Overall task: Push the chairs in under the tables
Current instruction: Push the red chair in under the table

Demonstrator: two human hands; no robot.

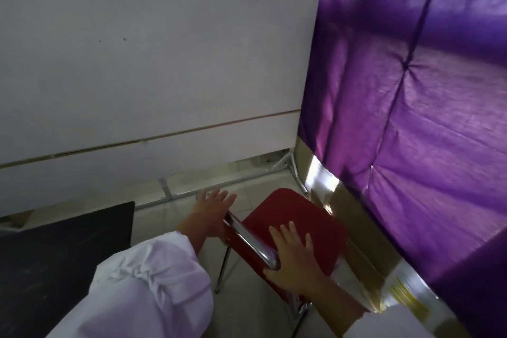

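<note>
You are bracing the red chair (295, 223) beside the purple-draped tabletop (411, 118); left hand (212, 214) and right hand (295, 250) are resting flat, fingers spread, on its chrome backrest bar (252, 241); the frame is probably light, stiff and slippery, so push there.

I see a pale tiled floor (175, 217) running from the centre down toward six o'clock. On it stands a red chair (299, 217), its thin metal legs planted on the tiles. At nine o'clock a black table top (63, 244) overhangs the floor. Toward twelve o'clock, a metal frame rail (208, 186) lies along the tiles.
</note>
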